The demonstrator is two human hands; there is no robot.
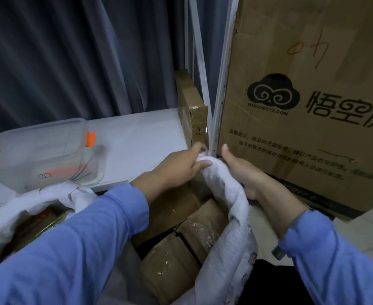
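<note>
A white woven sack [229, 234] stands open in front of me, holding several taped cardboard parcels [181, 249]. My left hand [179, 166] pinches the bunched top edge of the sack from the left. My right hand [242, 170] grips the same bunched edge from the right, thumb raised. Both arms wear blue sleeves. The sack's rim is pulled up toward the white metal shelf post [216, 119].
A large brown carton [313, 106] with black print stands at the right. A narrow cardboard box [192, 106] leans by the post on a white shelf board [137, 146]. A clear plastic bin [38, 155] with orange clips and another white bag [27, 205] lie left. Grey curtain behind.
</note>
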